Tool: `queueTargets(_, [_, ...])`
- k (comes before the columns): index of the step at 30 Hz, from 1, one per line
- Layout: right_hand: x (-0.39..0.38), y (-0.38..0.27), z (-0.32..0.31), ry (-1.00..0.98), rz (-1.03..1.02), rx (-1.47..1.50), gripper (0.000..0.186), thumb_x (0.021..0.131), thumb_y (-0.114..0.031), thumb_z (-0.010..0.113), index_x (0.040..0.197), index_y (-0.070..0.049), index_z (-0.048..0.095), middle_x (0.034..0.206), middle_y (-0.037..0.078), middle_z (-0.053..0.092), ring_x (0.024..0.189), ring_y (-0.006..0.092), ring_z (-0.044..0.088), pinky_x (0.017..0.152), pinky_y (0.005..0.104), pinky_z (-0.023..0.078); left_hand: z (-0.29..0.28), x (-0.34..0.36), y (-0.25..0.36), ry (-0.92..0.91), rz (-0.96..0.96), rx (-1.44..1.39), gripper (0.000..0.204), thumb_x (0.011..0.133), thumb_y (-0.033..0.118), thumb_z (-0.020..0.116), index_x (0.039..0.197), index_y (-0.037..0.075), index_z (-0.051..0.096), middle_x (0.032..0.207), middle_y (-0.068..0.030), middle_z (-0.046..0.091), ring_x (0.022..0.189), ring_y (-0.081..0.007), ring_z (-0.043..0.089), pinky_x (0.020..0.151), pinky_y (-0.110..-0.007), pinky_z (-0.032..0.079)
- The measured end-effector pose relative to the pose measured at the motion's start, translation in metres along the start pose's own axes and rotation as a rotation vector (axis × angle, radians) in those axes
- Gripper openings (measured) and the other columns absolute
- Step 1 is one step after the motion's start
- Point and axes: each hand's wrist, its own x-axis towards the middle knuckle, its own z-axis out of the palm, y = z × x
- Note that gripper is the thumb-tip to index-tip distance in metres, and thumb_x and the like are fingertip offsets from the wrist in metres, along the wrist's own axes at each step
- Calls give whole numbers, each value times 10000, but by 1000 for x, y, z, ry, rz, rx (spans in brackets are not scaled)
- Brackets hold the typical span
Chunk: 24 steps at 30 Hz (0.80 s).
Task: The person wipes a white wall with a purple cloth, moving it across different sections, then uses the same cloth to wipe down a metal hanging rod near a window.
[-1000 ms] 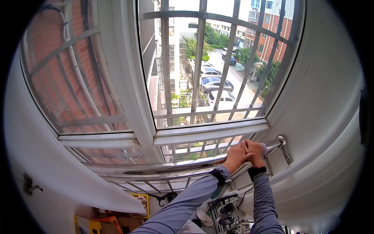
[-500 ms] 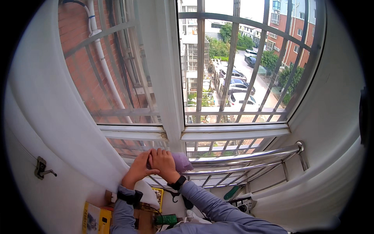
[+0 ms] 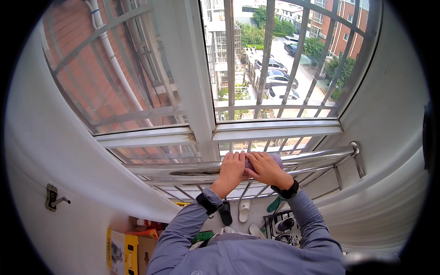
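Gripping, with left hand (image 3: 232, 169) and, nearer its exposed right end, right hand (image 3: 268, 168), crumpled purple cloth (image 3: 277, 158) lying beneath both on a shiny tubular metal railing (image 3: 316, 155) running left to right.

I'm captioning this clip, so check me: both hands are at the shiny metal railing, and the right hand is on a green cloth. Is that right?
Not quite: the cloth is purple, not green, as the head view shows. The right hand is on it, and both hands are at the shiny metal railing.
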Motion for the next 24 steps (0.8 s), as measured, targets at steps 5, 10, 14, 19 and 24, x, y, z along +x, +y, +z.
queueTargets(5, [-36,27,-35,-122,13,-200,708,613,-153,731,1234,-2,425,1126,169,534,1085,333,513,943,419,397,5,43,46,-182,-17,-38,526,526,234,793,950,47,545,904,-95,626,893,-255,615,828,-388,452])
queueTargets(10, [-28,41,-18,-116,-56,-285,587,601,-180,734,1107,-2,496,935,102,573,858,266,585,771,352,458,5,30,50,33,-3,-105,464,545,169,765,916,47,515,857,-102,590,817,-277,592,759,-364,469])
queueTargets(14, [-19,29,-17,-52,-97,-309,567,589,-206,737,1067,-7,505,890,95,578,833,251,601,746,334,469,0,14,45,108,12,-79,499,547,96,764,972,45,506,914,-114,572,900,-268,563,848,-361,451])
queueTargets(19, [10,5,10,-56,-142,-287,551,587,-231,731,1036,-10,500,891,95,575,815,246,606,736,337,477,-5,-14,10,169,-28,-32,544,540,97,759,1019,40,507,939,-116,565,935,-288,558,984,-412,396])
queueTargets(24, [64,-55,50,-37,-156,-262,489,594,-215,716,982,-20,493,853,99,569,767,248,599,681,325,463,-34,-58,-53,191,-117,153,482,593,113,727,1019,57,509,966,-101,560,973,-284,542,1026,-419,361])
